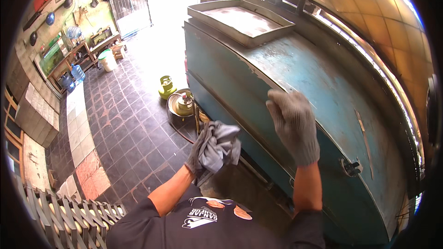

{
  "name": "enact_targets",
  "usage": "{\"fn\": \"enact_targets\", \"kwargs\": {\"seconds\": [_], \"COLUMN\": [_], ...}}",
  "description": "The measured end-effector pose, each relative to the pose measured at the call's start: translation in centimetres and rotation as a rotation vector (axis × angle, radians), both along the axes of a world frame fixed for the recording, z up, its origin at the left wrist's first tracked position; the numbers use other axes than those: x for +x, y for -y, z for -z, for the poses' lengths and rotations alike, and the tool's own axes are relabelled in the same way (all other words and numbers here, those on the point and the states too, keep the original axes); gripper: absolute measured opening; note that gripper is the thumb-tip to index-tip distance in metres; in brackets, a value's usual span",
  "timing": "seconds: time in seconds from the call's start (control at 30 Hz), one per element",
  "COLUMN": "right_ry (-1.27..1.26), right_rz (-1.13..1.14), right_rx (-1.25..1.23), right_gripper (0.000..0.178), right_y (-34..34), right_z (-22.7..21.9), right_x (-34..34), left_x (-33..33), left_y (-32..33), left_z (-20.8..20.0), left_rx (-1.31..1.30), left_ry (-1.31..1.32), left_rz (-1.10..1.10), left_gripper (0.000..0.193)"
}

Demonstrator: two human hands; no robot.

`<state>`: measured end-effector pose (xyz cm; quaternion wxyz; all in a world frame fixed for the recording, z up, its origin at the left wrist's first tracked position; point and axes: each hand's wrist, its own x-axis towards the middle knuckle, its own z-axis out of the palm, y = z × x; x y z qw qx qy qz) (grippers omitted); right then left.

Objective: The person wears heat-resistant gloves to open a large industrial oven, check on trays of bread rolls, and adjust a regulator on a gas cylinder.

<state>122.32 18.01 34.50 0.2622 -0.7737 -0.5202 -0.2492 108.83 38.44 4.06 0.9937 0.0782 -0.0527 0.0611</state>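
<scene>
My left hand [197, 156], in a grey knitted glove, is closed around a crumpled grey cloth [220, 144] in front of my chest. My right hand [295, 127], in a matching glove, is raised beside the top edge of a large teal metal cabinet [258, 106]. Its fingers are curled in, and whatever they may hold is hidden; whether it touches the cabinet I cannot tell. A small dark latch [351, 168] sits on the cabinet near my right forearm. On the cabinet's far end rests a shallow rectangular metal tray [277, 22].
Two green gas cylinders [166, 87] stand on the dark tiled floor [134, 124] left of the cabinet, one in a basin with a hose. A grey slatted rack [69, 219] is at lower left. Water bottles [77, 73] and a white bucket [107, 61] stand along the left wall.
</scene>
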Motion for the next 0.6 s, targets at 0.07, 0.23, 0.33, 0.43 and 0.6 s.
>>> {"fn": "enact_targets", "kwargs": {"seconds": [0.07, 0.23, 0.33, 0.43, 0.6], "right_ry": [0.032, 0.156, 0.214, 0.13, 0.037], "right_rz": [0.026, 0.063, 0.251, 0.37, 0.462], "right_rx": [-0.054, -0.034, -0.136, -0.259, -0.293], "right_gripper": [0.022, 0.034, 0.033, 0.031, 0.023], "right_y": [-4.3, -18.6, -23.1, -25.9, -24.3], "right_z": [-1.9, -3.0, -0.3, 0.2, 1.1], "right_x": [2.9, 11.8, 18.9, 21.3, 19.8], "left_x": [3.4, 8.9, 8.8, 9.4, 9.3], "left_y": [-3.7, -14.6, -15.6, -18.2, -21.6], "left_z": [-3.2, -9.1, -12.7, -10.3, -5.0], "left_rx": [0.083, 0.364, 1.136, 0.27, -0.194], "left_ry": [0.037, 0.029, -0.156, -0.027, 0.159], "left_rz": [-0.088, -0.364, -0.636, -0.177, 0.242], "left_gripper": [0.04, 0.044, 0.047, 0.049, 0.046]}}
